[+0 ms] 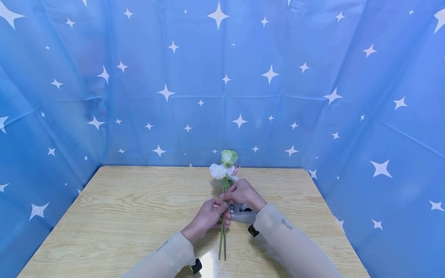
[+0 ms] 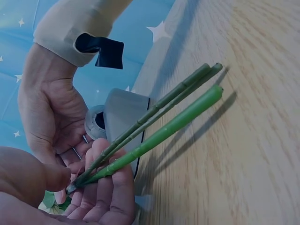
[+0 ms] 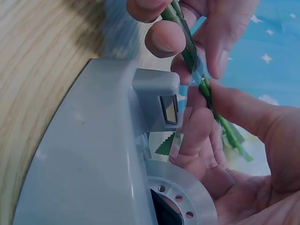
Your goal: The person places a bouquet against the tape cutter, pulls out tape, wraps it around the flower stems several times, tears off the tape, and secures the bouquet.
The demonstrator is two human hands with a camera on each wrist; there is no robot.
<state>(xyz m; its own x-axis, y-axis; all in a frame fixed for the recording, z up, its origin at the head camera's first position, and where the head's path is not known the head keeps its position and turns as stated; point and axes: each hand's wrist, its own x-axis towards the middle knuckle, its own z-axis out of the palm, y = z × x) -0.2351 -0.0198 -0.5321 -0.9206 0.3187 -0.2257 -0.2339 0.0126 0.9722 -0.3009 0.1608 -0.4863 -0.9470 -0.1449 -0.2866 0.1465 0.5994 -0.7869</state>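
Artificial flowers with white and green blooms (image 1: 222, 168) lie bunched with their green stems (image 2: 159, 131) together. My left hand (image 1: 208, 214) grips the stems below the blooms, thumb in front and fingers behind. Just above it, my right hand (image 1: 243, 193) pinches the stems, its thumb (image 3: 243, 101) pressed on them. Clear tape (image 3: 199, 70) lies around the stems between the two hands. A strip of it seems to run back to the grey tape dispenser (image 3: 89, 150), which stands beneath the right hand. The tape roll (image 3: 199, 192) sits in the dispenser, partly hidden.
The flowers and dispenser are over a light wood-grain table (image 1: 139, 200). A blue curtain with white stars (image 1: 194, 77) hangs behind the table and on both sides. Each pale sleeve has a black strap end (image 1: 196, 266) near the wrist.
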